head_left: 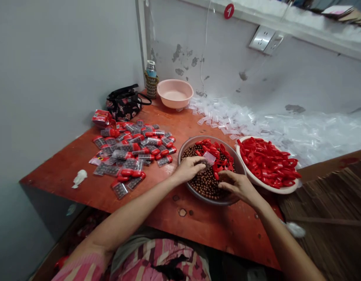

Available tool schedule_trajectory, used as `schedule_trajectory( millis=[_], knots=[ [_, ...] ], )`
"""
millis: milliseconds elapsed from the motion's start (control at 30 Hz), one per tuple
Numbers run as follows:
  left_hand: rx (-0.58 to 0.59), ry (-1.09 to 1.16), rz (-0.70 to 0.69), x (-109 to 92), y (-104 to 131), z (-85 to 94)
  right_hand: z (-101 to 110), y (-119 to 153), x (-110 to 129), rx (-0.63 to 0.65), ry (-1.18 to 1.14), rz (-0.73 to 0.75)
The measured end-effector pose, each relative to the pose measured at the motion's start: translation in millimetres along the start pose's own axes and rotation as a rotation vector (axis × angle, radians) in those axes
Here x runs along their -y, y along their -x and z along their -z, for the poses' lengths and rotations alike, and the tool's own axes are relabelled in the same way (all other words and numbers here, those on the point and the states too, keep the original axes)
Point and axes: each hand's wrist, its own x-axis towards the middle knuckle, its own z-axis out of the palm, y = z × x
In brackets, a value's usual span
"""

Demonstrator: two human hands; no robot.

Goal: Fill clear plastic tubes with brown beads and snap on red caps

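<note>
My left hand reaches over a grey basin, its fingers closed on a small clear plastic case. Brown beads fill much of this basin, with red plastic caps heaped on top at the far side. My right hand is at the basin's right side, just above the beads. Its thumb and forefinger are curved and apart, the forefinger tip beside a red cap. Whether it touches that cap is unclear.
Left of the basin lies a pile of bead-filled, red-capped cases. A white basin of red caps stands to the right. Clear cases are heaped along the wall. Farther back are a pink basin, a floral bag and a bottle.
</note>
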Motion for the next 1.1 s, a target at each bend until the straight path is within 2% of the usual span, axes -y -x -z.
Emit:
schedule_trajectory(
  millis=[100,167,267,367,467,600,767,867,933,1033,1100],
  knots=[
    [-0.020,0.206,0.077,-1.7,-2.6,-1.4,7.3,-4.6,-9.6,-0.106,0.175,-0.091],
    [-0.015,0.252,0.095,-2.9,-3.4,-1.6,4.2,-11.9,-9.0,-0.064,0.365,-0.139],
    [-0.036,0.171,0.042,-2.3,-3.4,-1.2,-11.7,-24.8,0.9,0.038,0.635,-0.245],
    [-0.052,0.098,0.004,1.5,-2.6,-1.4,-27.6,-37.4,9.4,0.011,0.756,-0.345],
    [-0.040,0.108,0.018,4.9,-1.6,-2.5,-31.0,-48.4,7.3,-0.051,0.720,-0.378],
    [-0.036,0.112,0.046,3.6,-0.1,-3.5,-23.5,-53.9,-2.2,0.005,0.621,-0.383],
    [-0.024,0.139,0.049,-0.3,0.6,-3.4,-29.1,-40.6,3.7,0.061,0.694,-0.275],
    [-0.033,0.152,0.048,-0.3,0.9,-3.4,-36.5,-32.3,9.5,0.066,0.755,-0.297],
    [-0.037,0.162,0.054,-0.1,1.2,-3.5,-35.9,-29.9,8.7,0.087,0.695,-0.321],
    [-0.020,0.209,0.068,-0.8,1.5,-3.2,-24.4,-29.6,2.2,0.108,0.587,-0.319],
    [0.022,0.305,0.106,-2.7,1.7,-2.5,-14.4,-30.3,-0.7,-0.004,0.405,-0.277]
  ],
)
